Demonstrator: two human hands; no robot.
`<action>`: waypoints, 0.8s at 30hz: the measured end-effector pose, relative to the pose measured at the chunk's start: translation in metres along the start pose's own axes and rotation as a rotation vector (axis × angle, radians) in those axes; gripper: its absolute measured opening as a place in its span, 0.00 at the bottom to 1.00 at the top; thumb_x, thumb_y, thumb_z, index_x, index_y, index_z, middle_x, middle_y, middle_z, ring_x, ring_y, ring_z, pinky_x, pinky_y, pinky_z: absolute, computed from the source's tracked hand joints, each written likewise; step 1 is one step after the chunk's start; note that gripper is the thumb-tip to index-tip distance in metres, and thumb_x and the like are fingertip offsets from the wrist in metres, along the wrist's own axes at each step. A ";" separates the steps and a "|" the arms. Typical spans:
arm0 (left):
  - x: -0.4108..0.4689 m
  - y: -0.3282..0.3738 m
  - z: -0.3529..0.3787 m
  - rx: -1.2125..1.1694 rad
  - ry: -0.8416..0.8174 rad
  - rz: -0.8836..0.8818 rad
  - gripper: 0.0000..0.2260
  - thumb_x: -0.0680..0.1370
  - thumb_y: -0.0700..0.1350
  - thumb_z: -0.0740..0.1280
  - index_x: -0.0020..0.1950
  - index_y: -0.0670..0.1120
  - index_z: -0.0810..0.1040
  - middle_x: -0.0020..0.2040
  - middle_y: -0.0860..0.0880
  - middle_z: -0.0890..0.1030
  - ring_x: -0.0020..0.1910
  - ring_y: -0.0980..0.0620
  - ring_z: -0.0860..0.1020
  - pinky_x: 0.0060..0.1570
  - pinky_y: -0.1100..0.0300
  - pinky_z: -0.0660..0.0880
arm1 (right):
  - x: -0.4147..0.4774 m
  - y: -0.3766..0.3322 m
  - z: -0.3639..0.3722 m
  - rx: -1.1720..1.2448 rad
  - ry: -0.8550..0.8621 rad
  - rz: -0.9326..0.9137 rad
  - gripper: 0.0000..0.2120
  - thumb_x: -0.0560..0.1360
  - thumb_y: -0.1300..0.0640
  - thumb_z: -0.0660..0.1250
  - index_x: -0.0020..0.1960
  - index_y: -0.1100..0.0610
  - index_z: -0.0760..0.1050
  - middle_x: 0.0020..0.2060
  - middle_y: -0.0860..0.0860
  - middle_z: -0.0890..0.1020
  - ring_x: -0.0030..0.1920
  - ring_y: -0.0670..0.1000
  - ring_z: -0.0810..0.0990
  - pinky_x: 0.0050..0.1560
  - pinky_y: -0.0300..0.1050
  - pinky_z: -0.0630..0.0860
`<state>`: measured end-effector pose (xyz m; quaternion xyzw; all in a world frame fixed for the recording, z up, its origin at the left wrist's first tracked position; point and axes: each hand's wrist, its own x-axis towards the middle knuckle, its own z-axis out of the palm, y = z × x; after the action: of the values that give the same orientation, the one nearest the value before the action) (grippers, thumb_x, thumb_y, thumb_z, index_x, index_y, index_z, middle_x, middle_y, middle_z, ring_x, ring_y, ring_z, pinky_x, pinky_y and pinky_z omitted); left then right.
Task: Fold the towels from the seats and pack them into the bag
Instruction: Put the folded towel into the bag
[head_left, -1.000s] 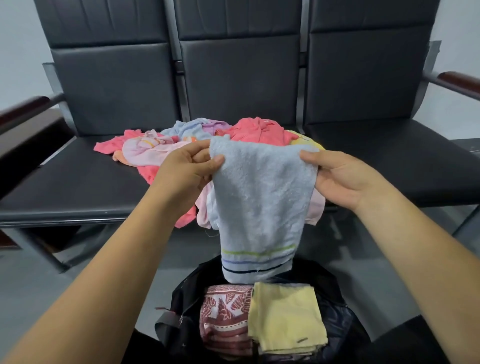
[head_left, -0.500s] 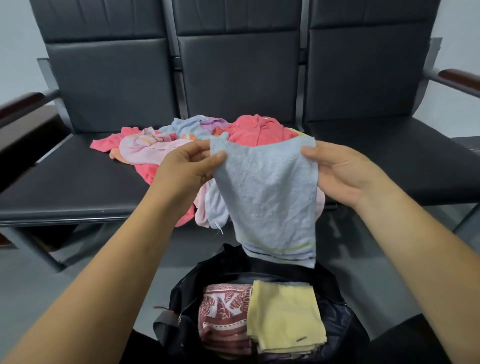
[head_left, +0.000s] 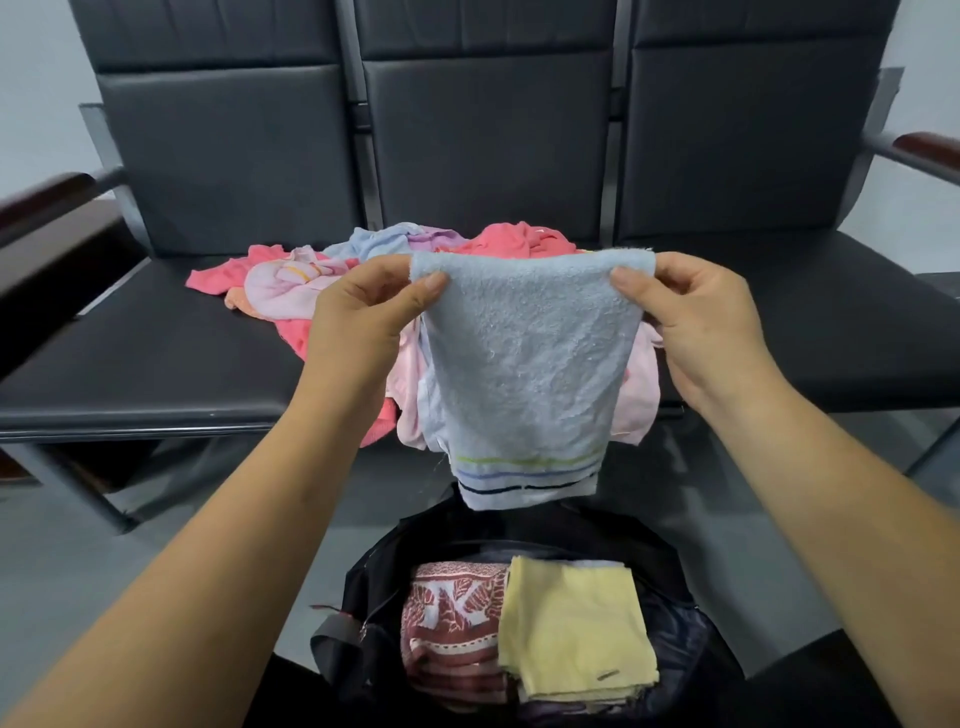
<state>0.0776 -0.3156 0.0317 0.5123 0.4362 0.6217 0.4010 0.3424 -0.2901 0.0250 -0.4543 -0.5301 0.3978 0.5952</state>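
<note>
A light blue towel (head_left: 524, 364) with green, blue and dark stripes at its lower edge hangs in the air in front of the seats. My left hand (head_left: 363, 322) pinches its top left corner and my right hand (head_left: 701, 317) pinches its top right corner. Behind it a pile of unfolded pink, red and pale blue towels (head_left: 291, 283) lies on the black seats (head_left: 156, 364). Below, an open black bag (head_left: 363, 597) holds a folded red patterned towel (head_left: 452, 613) and a folded yellow towel (head_left: 571, 629) side by side.
Three black padded seats form a row with backrests (head_left: 493, 135) behind. Wooden armrests stand at the far left (head_left: 47, 192) and far right (head_left: 930, 145). Grey floor (head_left: 104, 561) surrounds the bag.
The blue towel has been folded in half and lifted; its striped edge now hangs higher above the bag. Both hands rose and turned so the thumbs face me.
</note>
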 end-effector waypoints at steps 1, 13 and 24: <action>-0.002 0.002 0.001 -0.023 -0.012 0.008 0.04 0.76 0.40 0.73 0.50 0.47 0.85 0.50 0.47 0.87 0.53 0.51 0.84 0.55 0.59 0.78 | -0.001 -0.001 0.001 0.003 -0.003 -0.011 0.04 0.76 0.59 0.74 0.49 0.52 0.86 0.47 0.53 0.88 0.52 0.54 0.86 0.59 0.55 0.81; -0.004 0.003 0.001 0.275 -0.209 -0.059 0.30 0.79 0.49 0.72 0.75 0.69 0.62 0.61 0.54 0.84 0.57 0.48 0.84 0.58 0.51 0.80 | -0.010 -0.013 0.009 0.131 -0.210 0.009 0.20 0.80 0.60 0.70 0.70 0.50 0.74 0.61 0.50 0.84 0.61 0.52 0.83 0.60 0.56 0.81; 0.000 -0.016 0.001 0.541 -0.302 -0.131 0.04 0.81 0.50 0.68 0.53 0.56 0.83 0.42 0.34 0.78 0.39 0.47 0.72 0.43 0.51 0.71 | -0.001 0.016 0.002 -0.298 -0.261 0.127 0.26 0.70 0.60 0.80 0.63 0.46 0.76 0.66 0.45 0.76 0.67 0.48 0.75 0.63 0.46 0.76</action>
<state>0.0791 -0.3105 0.0165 0.6577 0.5532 0.3731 0.3496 0.3408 -0.2867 0.0097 -0.5144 -0.6259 0.4075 0.4214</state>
